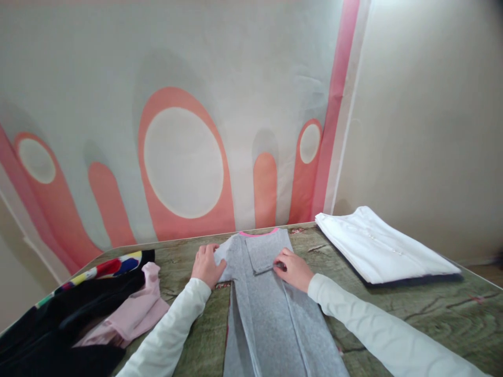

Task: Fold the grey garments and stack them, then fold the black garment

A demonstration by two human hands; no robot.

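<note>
A long grey dress (pixel 271 314) with a pink-edged neckline lies on the table, its lower end running out of view. Its right side is turned inward, and a folded sleeve (pixel 262 252) rests flat on the chest. My left hand (pixel 208 266) grips the other sleeve (pixel 225 260), which sticks out to the left, with thumb and fingers around its end. At the right edge of the dress, my right hand (pixel 293 268) pinches the cloth by the corner of the folded sleeve. Its curled fingers partly hide what they hold.
On the left lie black clothes (pixel 70 314) with a multicoloured strip and a pink garment (pixel 135 314). A folded white garment (pixel 385 248) lies on something dark at the right. The wood-patterned tabletop (pixel 424 319) meets a printed backdrop (pixel 243 78) behind.
</note>
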